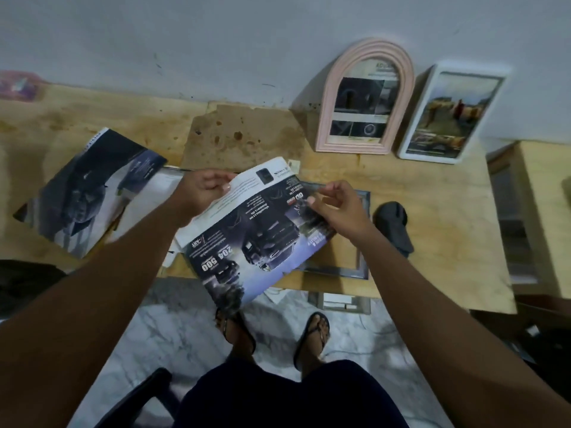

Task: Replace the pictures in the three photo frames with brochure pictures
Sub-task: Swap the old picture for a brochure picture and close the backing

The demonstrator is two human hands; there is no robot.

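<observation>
Brochure page (256, 230) in the fingertip pinch of left hand (204, 188) and right hand (335, 208)

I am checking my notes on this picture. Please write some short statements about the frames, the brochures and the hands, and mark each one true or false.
1. The left hand and the right hand both hold the brochure sheet. True.
2. The pink arched frame lies flat on the table. False: it stands leaning against the wall.
3. The white frame stands to the right of the pink arched frame. True.
4. The grey frame hangs on the wall. False: it lies flat on the table, partly under the held sheet.
5. The second brochure lies to the right of the hands. False: it lies on the table to their left.
</observation>
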